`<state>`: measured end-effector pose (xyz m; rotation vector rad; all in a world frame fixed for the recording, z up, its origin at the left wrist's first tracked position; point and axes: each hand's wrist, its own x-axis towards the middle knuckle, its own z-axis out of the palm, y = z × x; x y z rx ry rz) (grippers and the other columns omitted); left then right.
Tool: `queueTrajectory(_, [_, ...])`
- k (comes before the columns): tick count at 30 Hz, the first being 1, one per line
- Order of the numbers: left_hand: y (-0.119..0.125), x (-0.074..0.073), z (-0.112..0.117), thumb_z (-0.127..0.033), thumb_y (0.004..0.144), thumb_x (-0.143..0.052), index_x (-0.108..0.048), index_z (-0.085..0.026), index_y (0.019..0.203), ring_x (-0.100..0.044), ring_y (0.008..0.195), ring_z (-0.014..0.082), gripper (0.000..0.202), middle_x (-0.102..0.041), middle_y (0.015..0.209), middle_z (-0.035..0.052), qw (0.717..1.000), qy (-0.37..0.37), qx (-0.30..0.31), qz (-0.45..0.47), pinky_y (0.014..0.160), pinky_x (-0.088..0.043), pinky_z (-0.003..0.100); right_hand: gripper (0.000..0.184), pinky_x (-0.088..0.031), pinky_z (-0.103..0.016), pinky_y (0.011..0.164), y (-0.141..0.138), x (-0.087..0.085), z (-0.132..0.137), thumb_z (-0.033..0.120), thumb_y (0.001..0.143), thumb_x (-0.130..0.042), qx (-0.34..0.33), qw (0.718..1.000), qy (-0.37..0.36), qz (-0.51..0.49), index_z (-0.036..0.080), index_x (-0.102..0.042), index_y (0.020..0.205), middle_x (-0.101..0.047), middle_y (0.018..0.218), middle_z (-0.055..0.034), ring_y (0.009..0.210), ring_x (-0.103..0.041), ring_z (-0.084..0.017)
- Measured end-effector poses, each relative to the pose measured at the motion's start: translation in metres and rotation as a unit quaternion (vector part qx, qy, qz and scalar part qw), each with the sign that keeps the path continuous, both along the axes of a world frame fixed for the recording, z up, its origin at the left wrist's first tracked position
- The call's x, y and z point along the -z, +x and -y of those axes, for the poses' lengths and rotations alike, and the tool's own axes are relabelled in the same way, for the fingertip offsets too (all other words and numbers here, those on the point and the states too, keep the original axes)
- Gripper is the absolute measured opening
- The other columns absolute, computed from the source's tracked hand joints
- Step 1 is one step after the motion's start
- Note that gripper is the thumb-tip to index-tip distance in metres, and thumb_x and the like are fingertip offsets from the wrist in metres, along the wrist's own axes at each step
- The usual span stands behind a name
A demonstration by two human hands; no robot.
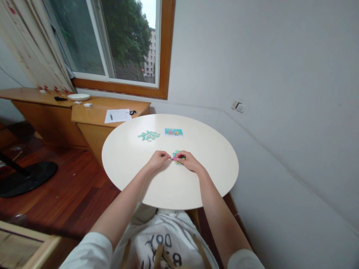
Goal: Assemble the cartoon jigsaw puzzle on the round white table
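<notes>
Both my hands rest near the middle of a round white table [213, 179]. My left hand [158, 159] is curled, its fingertips pinched at the edge of a small cluster of joined puzzle pieces [177, 154], teal and pink. My right hand [188, 160] is closed too, its fingers pressed on the same cluster from the right. Farther back lies a loose pile of teal puzzle pieces [149, 135]. Beside it sits a small picture card [173, 132].
A wooden cabinet [92, 123] stands behind the table at the left, with a paper sheet [117, 116], a white plate [79, 96] and small items. A window is above it. A black round base [25, 179] sits on the wooden floor. White walls close the right.
</notes>
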<state>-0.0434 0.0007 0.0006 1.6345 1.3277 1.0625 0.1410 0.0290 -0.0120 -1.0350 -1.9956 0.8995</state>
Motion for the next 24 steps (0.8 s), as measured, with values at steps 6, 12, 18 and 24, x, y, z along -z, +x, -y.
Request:
queueTrajectory(6, [0.0001,0.0004,-0.0007,-0.023,0.066,-0.056,-0.067,-0.012,0.064,-0.053,0.06,0.0126,0.015,-0.063,0.058,0.0011,1.0,0.001,-0.002,0.003,0.058,-0.039,0.024,0.012,-0.042,-0.032,0.077,-0.0008,-0.0042,0.0033,0.028,0.066,-0.064,0.0,1.0,-0.016,-0.019,0.016,-0.064,0.068,-0.06,0.079,-0.0028,0.077,-0.055,-0.015])
queueTrajectory(12, [-0.0001,-0.0004,-0.0018,-0.025,0.065,-0.056,-0.067,-0.013,0.063,-0.054,0.061,0.0134,0.017,-0.065,0.061,0.0024,1.0,0.009,-0.002,0.004,0.061,-0.04,0.025,0.009,-0.043,-0.033,0.08,0.0018,-0.0016,0.0013,0.018,0.063,-0.063,-0.024,1.0,-0.008,-0.014,0.017,-0.066,0.071,-0.06,0.081,-0.0022,0.077,-0.055,-0.015])
queueTrajectory(18, [0.0005,0.001,-0.0023,-0.023,0.065,-0.057,-0.067,-0.012,0.063,-0.053,0.06,0.0126,0.015,-0.065,0.06,0.0019,1.0,0.004,-0.003,0.009,0.061,-0.039,0.025,0.008,-0.043,-0.032,0.079,0.0007,-0.0033,0.0021,0.019,0.064,-0.062,-0.015,1.0,-0.014,-0.011,0.016,-0.065,0.07,-0.059,0.081,-0.0026,0.077,-0.055,-0.015])
queueTrajectory(24, [0.0006,0.0002,-0.0011,-0.025,0.065,-0.057,-0.067,-0.013,0.064,-0.053,0.059,0.0125,0.016,-0.064,0.06,0.0016,1.0,0.001,-0.007,0.001,0.059,-0.039,0.024,0.011,-0.043,-0.032,0.079,0.0007,-0.0046,0.0031,0.012,0.063,-0.059,-0.017,1.0,-0.016,-0.009,0.016,-0.066,0.071,-0.06,0.082,-0.0022,0.077,-0.055,-0.014])
